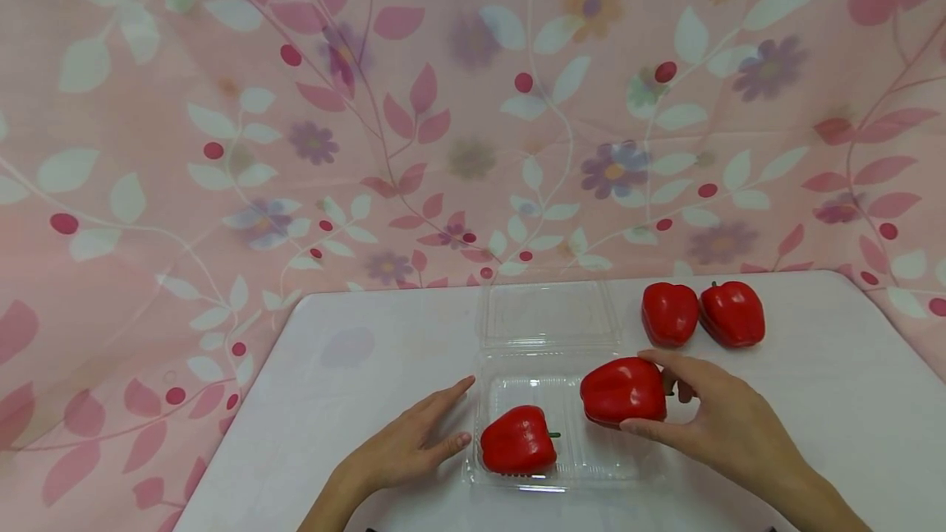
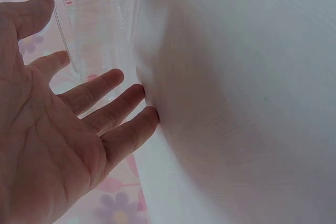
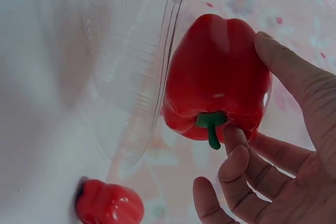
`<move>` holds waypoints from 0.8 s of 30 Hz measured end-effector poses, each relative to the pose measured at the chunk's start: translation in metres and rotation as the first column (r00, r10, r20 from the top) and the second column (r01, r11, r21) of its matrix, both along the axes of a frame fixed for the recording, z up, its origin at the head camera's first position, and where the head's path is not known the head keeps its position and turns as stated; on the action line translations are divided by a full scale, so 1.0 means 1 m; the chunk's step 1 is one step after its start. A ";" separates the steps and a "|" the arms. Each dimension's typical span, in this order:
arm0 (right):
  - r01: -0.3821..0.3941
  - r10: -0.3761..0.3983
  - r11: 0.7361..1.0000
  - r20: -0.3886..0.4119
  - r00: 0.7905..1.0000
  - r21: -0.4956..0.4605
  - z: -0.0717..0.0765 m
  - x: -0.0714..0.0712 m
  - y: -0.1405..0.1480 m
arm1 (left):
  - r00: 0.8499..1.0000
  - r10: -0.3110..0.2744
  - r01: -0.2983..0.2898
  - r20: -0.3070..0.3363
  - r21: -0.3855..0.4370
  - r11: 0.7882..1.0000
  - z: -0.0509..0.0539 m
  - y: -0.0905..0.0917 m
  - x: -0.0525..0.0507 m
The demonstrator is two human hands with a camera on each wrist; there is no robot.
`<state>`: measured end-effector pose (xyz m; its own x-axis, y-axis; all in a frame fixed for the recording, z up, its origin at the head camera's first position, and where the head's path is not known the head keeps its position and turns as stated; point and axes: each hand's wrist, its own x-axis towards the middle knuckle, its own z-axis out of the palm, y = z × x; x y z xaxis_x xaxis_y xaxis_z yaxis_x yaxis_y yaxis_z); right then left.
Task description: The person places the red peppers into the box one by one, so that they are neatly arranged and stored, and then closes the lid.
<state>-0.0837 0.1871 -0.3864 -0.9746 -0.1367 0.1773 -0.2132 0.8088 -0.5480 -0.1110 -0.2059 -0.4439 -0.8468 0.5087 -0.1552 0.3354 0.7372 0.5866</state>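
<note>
Clock read from the middle of the clear box (image 1: 602,460), 12 pointing away from the person. Box stood open on the white surface (image 1: 813,384), its clear lid (image 1: 548,314) laid back at 12. Right hand (image 1: 713,417) reached in from 3 o'clock, thumb and fingers holding the red pepper (image 1: 623,391) around its stem end; that pepper sat toward 2 o'clock over the box, stem facing the palm. Whether it touched the box could not be told. Left hand (image 1: 406,450) was at 9 o'clock, fingers wide and loosely extended, palm turned to the box wall; contact with the wall uncertain. Second pepper (image 1: 519,440) lay on its side inside the box, toward 8 o'clock, green stem at its own 3. Third pepper (image 1: 669,314) and fourth pepper (image 1: 733,314) rested side by side on the surface, outside the box, toward 1 to 2 o'clock. Pink floral cloth (image 1: 473,130) hung beyond the far edge.
</note>
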 end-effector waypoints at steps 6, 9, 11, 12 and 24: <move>-0.003 0.003 1.000 0.033 0.999 -0.003 -0.002 0.001 -0.007 | 1.000 0.007 -0.007 0.011 -0.009 1.000 0.000 0.001 0.000; -0.011 0.011 1.000 0.038 0.999 -0.004 -0.003 0.002 -0.010 | 1.000 0.010 -0.010 0.015 -0.012 1.000 0.000 0.001 0.000; -0.019 0.019 1.000 0.039 0.999 -0.006 -0.003 0.002 -0.012 | 1.000 0.012 -0.012 0.017 -0.013 1.000 -0.001 0.001 0.000; -0.025 0.025 1.000 0.043 0.999 -0.005 -0.004 0.002 -0.013 | 1.000 0.012 -0.012 0.017 -0.012 1.000 -0.001 0.000 0.000; -0.062 0.060 0.998 0.120 0.991 0.014 -0.014 0.006 -0.021 | 1.000 0.016 -0.015 0.025 -0.009 1.000 -0.001 0.001 0.000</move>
